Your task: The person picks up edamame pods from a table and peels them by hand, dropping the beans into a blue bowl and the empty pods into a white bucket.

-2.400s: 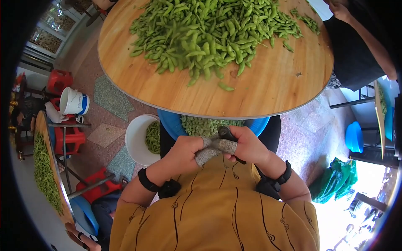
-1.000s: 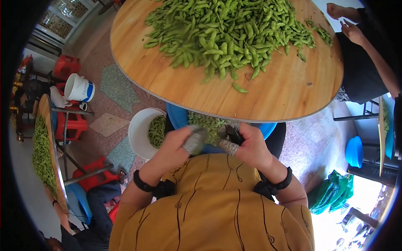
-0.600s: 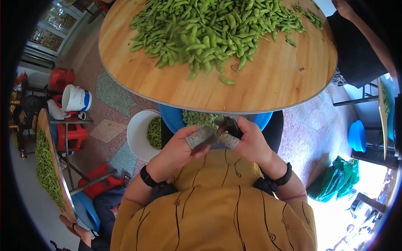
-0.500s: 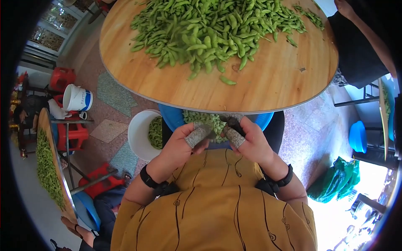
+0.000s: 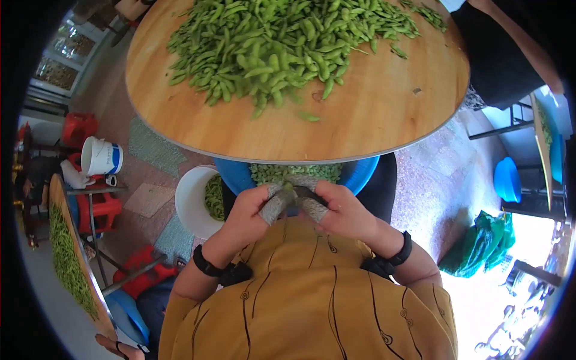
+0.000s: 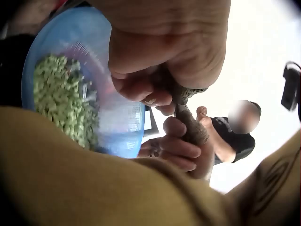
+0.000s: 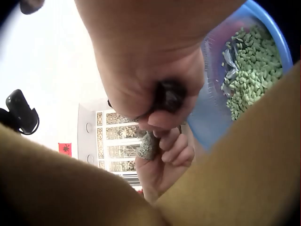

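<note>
My left hand point(image 5: 245, 211) and right hand point(image 5: 351, 215) meet in front of my belly in the head view, with grey wraps on thumbs and fingers. The left fingertips pinch a green edamame pod point(image 5: 288, 188), mostly hidden by the wraps. Curled in my right hand is a black-handled tool point(image 7: 170, 96); its working end is hidden, so I cannot tell its kind. Just beyond the hands, partly under the table edge, a blue basin point(image 5: 367, 175) holds pale green shelled beans point(image 7: 256, 66).
A round wooden table point(image 5: 384, 114) bears a large heap of edamame pods point(image 5: 282, 45). At its left below stands a white bucket point(image 5: 187, 207) with pods inside. Red stools point(image 5: 99, 211) and a green plastic bag point(image 5: 483, 246) lie farther out. Another person sits at the right.
The hands were apart over the basin one second ago and have come together since. The head view has shifted slightly, so the table now sits farther left.
</note>
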Available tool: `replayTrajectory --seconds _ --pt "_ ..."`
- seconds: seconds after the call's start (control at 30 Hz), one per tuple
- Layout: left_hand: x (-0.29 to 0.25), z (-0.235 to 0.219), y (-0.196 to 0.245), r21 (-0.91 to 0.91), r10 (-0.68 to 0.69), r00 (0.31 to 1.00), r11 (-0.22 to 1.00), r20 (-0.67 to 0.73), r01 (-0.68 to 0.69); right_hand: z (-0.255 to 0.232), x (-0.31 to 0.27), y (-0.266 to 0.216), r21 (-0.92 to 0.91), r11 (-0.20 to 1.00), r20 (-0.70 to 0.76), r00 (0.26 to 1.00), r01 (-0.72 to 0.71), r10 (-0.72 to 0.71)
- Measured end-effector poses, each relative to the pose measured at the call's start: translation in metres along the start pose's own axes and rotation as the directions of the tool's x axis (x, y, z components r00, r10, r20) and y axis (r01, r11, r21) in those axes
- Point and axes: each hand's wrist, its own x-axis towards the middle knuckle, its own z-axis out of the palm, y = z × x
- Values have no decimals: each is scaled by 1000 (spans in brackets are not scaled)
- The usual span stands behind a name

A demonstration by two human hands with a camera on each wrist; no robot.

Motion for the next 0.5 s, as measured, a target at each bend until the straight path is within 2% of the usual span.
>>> replayTrajectory --seconds 0.03,0.07,0.13,0.17,0.2,0.23,0.27,0.3,0.33,0.37,0.43,0.47,0.5 --pt "1 1 -7 344 315 949 893 -16 -291 2 2 4 2 1000 -18 1000 -3 3" --pt "1 -1 -10 337 315 949 894 1 -297 5 5 8 15 998 -23 998 53 -53" --pt "0 -12 -17 559 402 911 735 96 -384 6 6 7 32 993 -45 993 110 -108" --pt "-2 -17 -20 554 402 909 734 109 -392 5 5 1 151 989 16 1000 -8 6" --pt "-6 -22 -23 124 101 992 986 74 -110 5 4 -2 261 957 93 990 -130 109" --pt "-10 -23 -25 -319 -199 964 915 178 248 5 4 -1 266 955 86 990 -128 108" --pt "-12 -21 -25 -316 -199 963 915 182 249 5 5 1 308 942 129 987 -131 95" --pt "-14 -16 -24 -440 -243 960 853 142 281 5 6 2 349 927 174 981 -137 79" --pt "-14 -12 -23 -558 -292 951 774 105 300 4 7 1 350 927 175 981 -136 78" --pt "-10 -11 -19 -559 -293 951 774 101 298 2 8 0 359 917 151 981 -172 125" --pt "0 -11 -8 -209 -192 981 959 25 193 -1 10 -2 363 907 147 974 -215 173" --pt "0 -7 -28 79 46 981 996 -186 -32 -2 11 -1 317 918 113 971 -237 212" --pt "0 -5 -19 85 44 978 996 -202 -28 -2 13 -1 272 927 77 966 -257 246"
